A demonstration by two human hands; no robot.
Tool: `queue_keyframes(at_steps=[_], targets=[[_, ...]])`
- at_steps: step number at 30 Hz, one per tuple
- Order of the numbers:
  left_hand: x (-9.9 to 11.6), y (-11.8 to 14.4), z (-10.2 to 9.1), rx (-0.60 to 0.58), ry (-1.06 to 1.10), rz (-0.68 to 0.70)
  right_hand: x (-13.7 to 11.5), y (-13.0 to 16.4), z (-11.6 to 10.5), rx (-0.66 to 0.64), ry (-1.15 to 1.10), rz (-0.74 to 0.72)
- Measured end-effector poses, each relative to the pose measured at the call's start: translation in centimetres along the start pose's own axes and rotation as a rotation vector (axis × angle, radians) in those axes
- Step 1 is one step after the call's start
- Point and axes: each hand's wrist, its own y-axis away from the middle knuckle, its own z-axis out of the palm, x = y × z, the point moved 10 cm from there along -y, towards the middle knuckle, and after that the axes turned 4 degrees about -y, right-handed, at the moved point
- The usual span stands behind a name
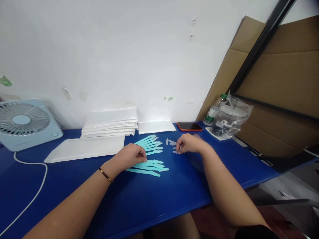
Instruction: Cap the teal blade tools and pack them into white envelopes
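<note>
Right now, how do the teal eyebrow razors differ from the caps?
Color: teal eyebrow razors are turquoise; caps are pale, translucent.
Size: razors are long, slim; caps are far shorter.
Hands: the left hand is at the razors, the right hand at the caps.
Shared: both lie grouped on the blue table.

Smooth plastic sticks point(154, 152), translucent plastic caps point(172, 143), matt cardboard point(291, 73)

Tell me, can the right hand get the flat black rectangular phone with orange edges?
Probably yes: the right hand is near the phone, and nothing seems to lie on top of it.
</note>
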Motion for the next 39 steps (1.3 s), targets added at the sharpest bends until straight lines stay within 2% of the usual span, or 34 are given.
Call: queue_keyframes(at_steps=[4,8,15,22,28,39], targets=[[-0.2,-0.2,-0.1,0.066,-0.028,-0.040,-3.3,-0.2,2.1,-0.073,-0.097,-0.131],[0.4,0.1,-0.5,0.110,-0.081,-0.028,-4.5,-0.3,2.7,-0.086,-0.106,-0.183],[2.9,0.8,0.7,-0.056,0.019,0.099,-3.7,-0.6,1.8,-0.004,-0.027,-0.184],[1.8,0.3,0.3,0.000,-0.062,0.055,-3.6,-0.6,1.9,-0.007,-0.044,-0.166],[0.4,-0.2,0.1,0.089,-0.105,0.005,-4.8,0.0,2.3,-0.054,-0.061,-0.209],[0.5,-0.9,0.4,0.089,-0.065,0.006,-7.7,-1.3,3.3,0.073,-0.064,-0.372]])
